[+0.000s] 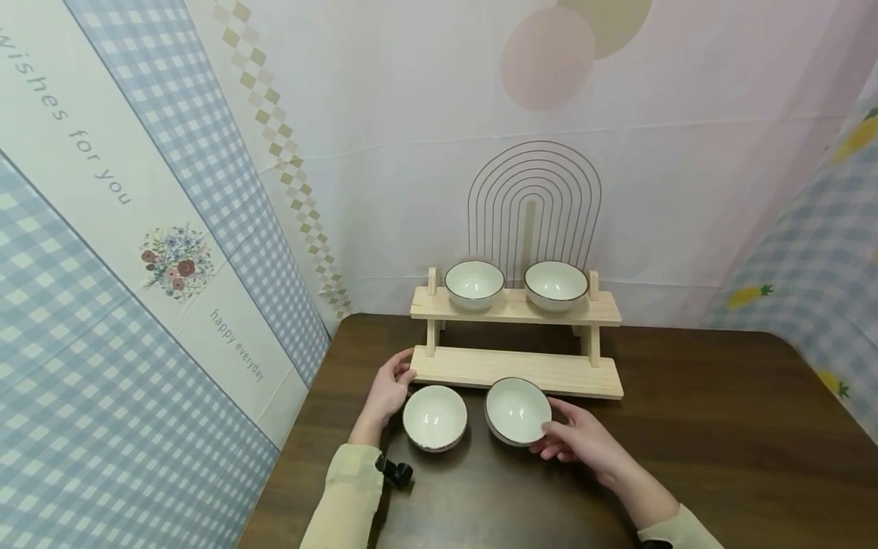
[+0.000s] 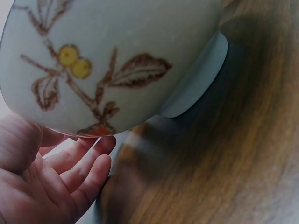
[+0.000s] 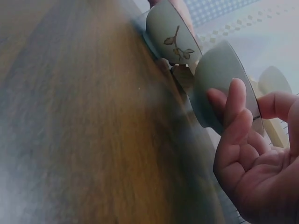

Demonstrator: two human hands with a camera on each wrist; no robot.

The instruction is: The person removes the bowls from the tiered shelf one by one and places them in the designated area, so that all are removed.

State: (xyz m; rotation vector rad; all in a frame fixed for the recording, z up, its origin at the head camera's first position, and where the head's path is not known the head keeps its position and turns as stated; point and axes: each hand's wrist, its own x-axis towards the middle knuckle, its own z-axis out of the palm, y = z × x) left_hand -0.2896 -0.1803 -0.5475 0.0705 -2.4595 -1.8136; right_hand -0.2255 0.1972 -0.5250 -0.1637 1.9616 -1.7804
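My right hand (image 1: 583, 438) grips a white bowl (image 1: 517, 412) with a dark rim, thumb at its rim and fingers against its outer wall. In the right wrist view this bowl (image 3: 224, 84) is tilted and close over the table. A two-tier wooden rack (image 1: 514, 370) stands just beyond it. My left hand (image 1: 387, 393) is at the left end of the rack's lower board, thumb and fingers about its corner. Another white bowl (image 1: 435, 418) sits on the table between my hands. Its brown leaves and yellow berries show in the left wrist view, where this bowl (image 2: 135, 60) partly hides my left fingers.
Two matching bowls, a left one (image 1: 475, 284) and a right one (image 1: 556, 285), stand on the rack's upper board. The dark wooden table (image 1: 720, 427) extends to the right. A printed cloth (image 1: 398, 206) hangs behind the rack, with checked cloth (image 1: 137, 305) on the left.
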